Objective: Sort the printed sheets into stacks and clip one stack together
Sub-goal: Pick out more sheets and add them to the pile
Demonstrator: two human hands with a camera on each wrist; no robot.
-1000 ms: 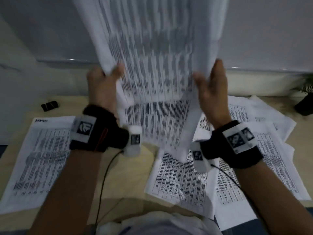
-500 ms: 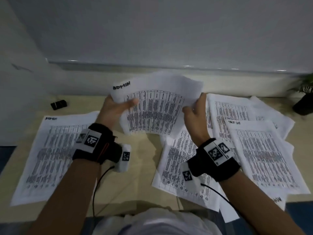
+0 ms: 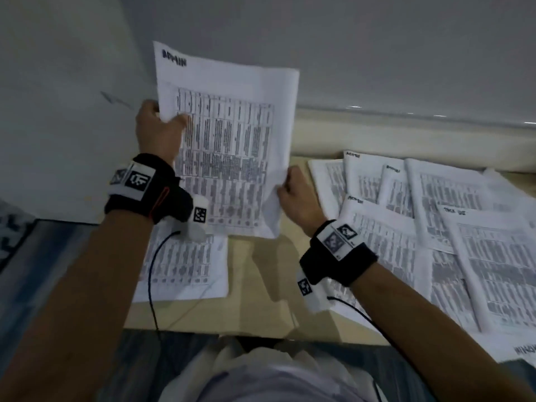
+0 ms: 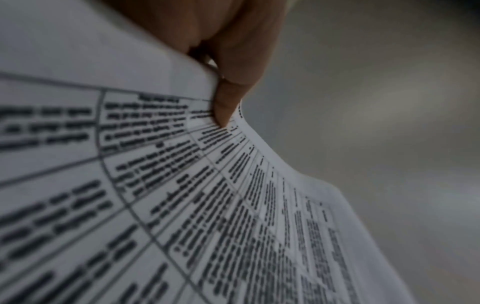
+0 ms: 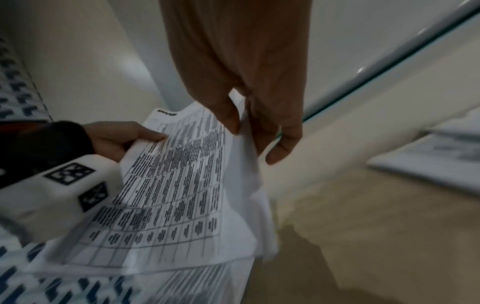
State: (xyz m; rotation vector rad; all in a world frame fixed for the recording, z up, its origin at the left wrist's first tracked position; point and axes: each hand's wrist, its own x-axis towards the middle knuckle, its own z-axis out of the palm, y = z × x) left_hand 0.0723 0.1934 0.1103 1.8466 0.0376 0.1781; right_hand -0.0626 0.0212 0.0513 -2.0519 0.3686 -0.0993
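Observation:
I hold a few printed sheets [image 3: 232, 152] headed ADMIN upright over the left part of the table. My left hand [image 3: 171, 120] pinches their left edge, thumb on the printed face [image 4: 226, 102]. At their lower right edge my right hand [image 3: 285, 184] pinches the paper between thumb and fingers [image 5: 233, 121]. Below the held sheets a flat stack of printed sheets [image 3: 185, 265] lies on the table, partly hidden by my left wrist. On the right lies a spread pile of overlapping printed sheets [image 3: 435, 227]. No clip is in view.
The wooden table [image 3: 261, 288] shows bare between the left stack and the right pile. A white wall [image 3: 72, 111] stands close on the left and a ledge [image 3: 406, 126] runs along the back. The table's front edge [image 3: 232, 332] is near my body.
The held sheets have gone from above the table's middle to the left and higher, now over the left stack. Both hands moved with them. The black clip has left the view.

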